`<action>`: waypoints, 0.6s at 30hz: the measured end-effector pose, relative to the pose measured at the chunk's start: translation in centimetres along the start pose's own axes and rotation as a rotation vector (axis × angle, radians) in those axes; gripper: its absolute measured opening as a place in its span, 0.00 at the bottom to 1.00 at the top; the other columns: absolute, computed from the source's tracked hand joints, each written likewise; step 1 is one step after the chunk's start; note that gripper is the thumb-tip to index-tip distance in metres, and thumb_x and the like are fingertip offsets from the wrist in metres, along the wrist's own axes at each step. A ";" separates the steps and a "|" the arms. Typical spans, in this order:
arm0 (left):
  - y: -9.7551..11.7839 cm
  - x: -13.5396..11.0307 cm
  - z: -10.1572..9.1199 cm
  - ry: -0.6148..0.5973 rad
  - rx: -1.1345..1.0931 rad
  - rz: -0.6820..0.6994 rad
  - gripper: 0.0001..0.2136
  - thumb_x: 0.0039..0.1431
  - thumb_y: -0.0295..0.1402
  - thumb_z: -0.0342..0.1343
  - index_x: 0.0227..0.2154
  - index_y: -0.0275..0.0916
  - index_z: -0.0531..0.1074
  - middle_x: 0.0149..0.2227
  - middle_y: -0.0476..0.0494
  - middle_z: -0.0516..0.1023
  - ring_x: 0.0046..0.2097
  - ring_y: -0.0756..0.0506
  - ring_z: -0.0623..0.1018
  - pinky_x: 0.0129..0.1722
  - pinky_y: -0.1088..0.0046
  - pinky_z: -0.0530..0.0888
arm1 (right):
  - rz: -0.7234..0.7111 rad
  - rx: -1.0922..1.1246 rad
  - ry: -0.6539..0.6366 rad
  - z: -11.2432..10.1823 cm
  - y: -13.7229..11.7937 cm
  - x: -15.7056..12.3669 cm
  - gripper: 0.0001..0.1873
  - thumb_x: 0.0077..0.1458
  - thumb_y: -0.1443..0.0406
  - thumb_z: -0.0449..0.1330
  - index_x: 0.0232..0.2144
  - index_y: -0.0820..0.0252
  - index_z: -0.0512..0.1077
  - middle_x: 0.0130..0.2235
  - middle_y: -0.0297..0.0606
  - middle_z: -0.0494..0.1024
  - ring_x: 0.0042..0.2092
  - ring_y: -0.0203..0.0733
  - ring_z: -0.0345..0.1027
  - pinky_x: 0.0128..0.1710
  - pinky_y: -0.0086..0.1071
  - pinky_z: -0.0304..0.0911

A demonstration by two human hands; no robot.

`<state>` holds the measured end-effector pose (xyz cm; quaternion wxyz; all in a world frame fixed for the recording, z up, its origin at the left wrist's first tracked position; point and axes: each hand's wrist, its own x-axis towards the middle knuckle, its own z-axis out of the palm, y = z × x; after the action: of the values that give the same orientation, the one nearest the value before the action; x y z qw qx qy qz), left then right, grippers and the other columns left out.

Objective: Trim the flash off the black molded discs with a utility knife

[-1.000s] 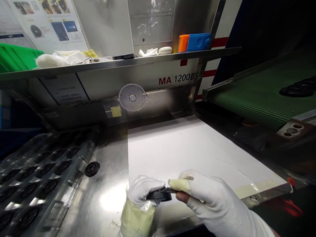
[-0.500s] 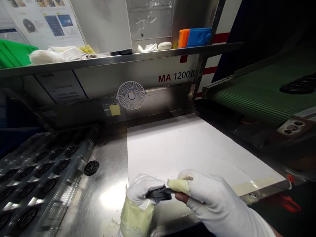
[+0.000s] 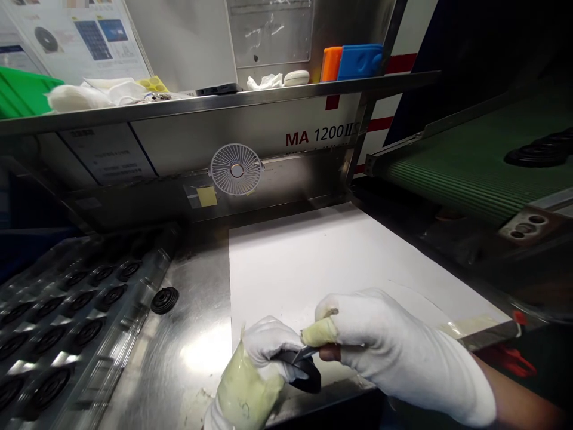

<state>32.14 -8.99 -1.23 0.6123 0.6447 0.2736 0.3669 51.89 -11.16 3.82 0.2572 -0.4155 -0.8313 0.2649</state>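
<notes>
My left hand [image 3: 264, 352], in a white glove with pale yellow tape round the wrist, is closed on a black round plastic part [image 3: 310, 377]. In my right hand [image 3: 371, 343], also gloved, a thin grey blade [image 3: 303, 353] is pinched between the yellow-taped thumb and a bare fingertip. The blade lies against the part's edge; the rest of it is hidden by the fingers. Another black ridged round part [image 3: 165, 300] rests on the metal table to the left, beside a clear tray [image 3: 134, 334].
Several black round parts sit in the tray's pockets. A white sheet [image 3: 286, 263] covers the table's middle. Behind it are a small fan [image 3: 236, 170] and a metal shelf [image 3: 268, 91]. A green conveyor belt [image 3: 447, 179] at the right carries black parts.
The black part has tilted in my left hand, showing more of its dark face lower down. My right hand has turned slightly and its wrist has come further into view.
</notes>
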 end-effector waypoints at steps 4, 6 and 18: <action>-0.8 -0.2 -0.1 -0.038 -0.036 -0.004 0.13 0.50 0.43 0.56 0.30 0.37 0.76 0.30 0.43 0.72 0.31 0.46 0.75 0.33 0.69 0.72 | -0.054 -0.042 -0.020 -0.7 -0.3 0.1 0.14 0.52 0.74 0.57 0.36 0.50 0.74 0.29 0.26 0.71 0.31 0.28 0.64 0.31 0.21 0.55; -1.2 -0.3 -0.1 -0.069 -0.055 -0.003 0.15 0.50 0.44 0.55 0.32 0.37 0.76 0.31 0.41 0.72 0.31 0.45 0.75 0.31 0.68 0.72 | -0.064 -0.079 -0.038 -1.1 -0.5 -0.1 0.16 0.49 0.77 0.58 0.35 0.51 0.74 0.28 0.25 0.70 0.29 0.27 0.63 0.29 0.20 0.54; 0.1 0.0 0.2 -0.068 -0.145 -0.329 0.06 0.46 0.30 0.58 0.29 0.35 0.75 0.25 0.49 0.69 0.28 0.51 0.69 0.27 0.76 0.65 | -0.019 -0.115 -0.019 -1.7 0.5 -0.7 0.07 0.55 0.67 0.58 0.36 0.54 0.73 0.29 0.30 0.72 0.30 0.31 0.64 0.30 0.23 0.56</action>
<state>32.31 -9.18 -1.17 0.7180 0.5573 0.3272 0.2585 53.63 -11.05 4.58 0.2276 -0.4192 -0.8514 0.2182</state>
